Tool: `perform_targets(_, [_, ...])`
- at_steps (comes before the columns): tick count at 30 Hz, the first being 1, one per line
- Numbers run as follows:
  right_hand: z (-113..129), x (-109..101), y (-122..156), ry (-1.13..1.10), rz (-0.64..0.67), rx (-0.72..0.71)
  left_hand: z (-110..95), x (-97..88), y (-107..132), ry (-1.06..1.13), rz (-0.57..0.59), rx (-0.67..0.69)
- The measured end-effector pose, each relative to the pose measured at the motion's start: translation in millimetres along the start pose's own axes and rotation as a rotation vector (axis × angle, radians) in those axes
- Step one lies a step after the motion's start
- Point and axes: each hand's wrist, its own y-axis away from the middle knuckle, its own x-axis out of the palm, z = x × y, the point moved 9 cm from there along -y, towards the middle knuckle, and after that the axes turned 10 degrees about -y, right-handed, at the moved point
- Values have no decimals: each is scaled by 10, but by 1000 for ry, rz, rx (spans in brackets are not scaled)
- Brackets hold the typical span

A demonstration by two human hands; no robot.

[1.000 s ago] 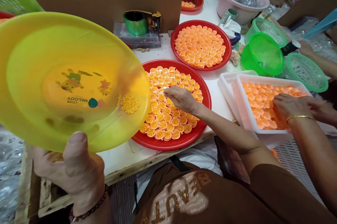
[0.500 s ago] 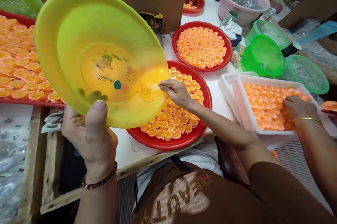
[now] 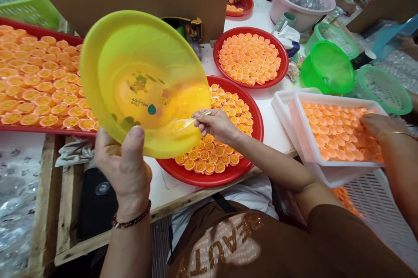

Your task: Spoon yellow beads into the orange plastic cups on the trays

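My left hand (image 3: 126, 165) grips the near rim of a translucent yellow bowl (image 3: 143, 78), thumb on the inside, and holds it tilted toward the right. A few small yellow pieces (image 3: 178, 125) lie at the bowl's low edge. My right hand (image 3: 214, 125) is at that edge with its fingertips pinched together; whatever they hold is too small to make out. Under the hand is a round red tray (image 3: 251, 156) packed with orange caps (image 3: 209, 154), many holding yellow pieces.
A second red tray of orange caps (image 3: 250, 58) sits behind, and a large red tray of caps (image 3: 39, 82) at left. A co-worker's hand (image 3: 380, 125) rests in a white bin of caps (image 3: 305, 130). Green baskets (image 3: 328, 67) and a pink basin (image 3: 302, 1) stand at right.
The yellow bowl has moved right and down toward the red tray. My right hand left the caps and came to the bowl's low edge, fingers pinched.
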Motion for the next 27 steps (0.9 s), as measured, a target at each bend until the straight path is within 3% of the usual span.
perform_targets(3, [332,-205,-39,70,-56,-94,-24,-179,-27,42,-77,6])
perform_targets(6, [582,-463,-125,168,-138,-199,-184,-347,-32,41,-112,90])
perform_targets(11, [688,-643,-269,398,-166,-393,-315,-487,13,-77,-111,52])
perform_targets(18, [622,-541,-274,704,-110,-512,-299,-487,39,-34,-113,63])
perform_targets(23, [669,-191,-44,1232,75,-778,-342,-478,47,-68,-105,47])
perform_targets(27, [730,68,153,1331,188,-911,-331,-449,21,-121,-87,87])
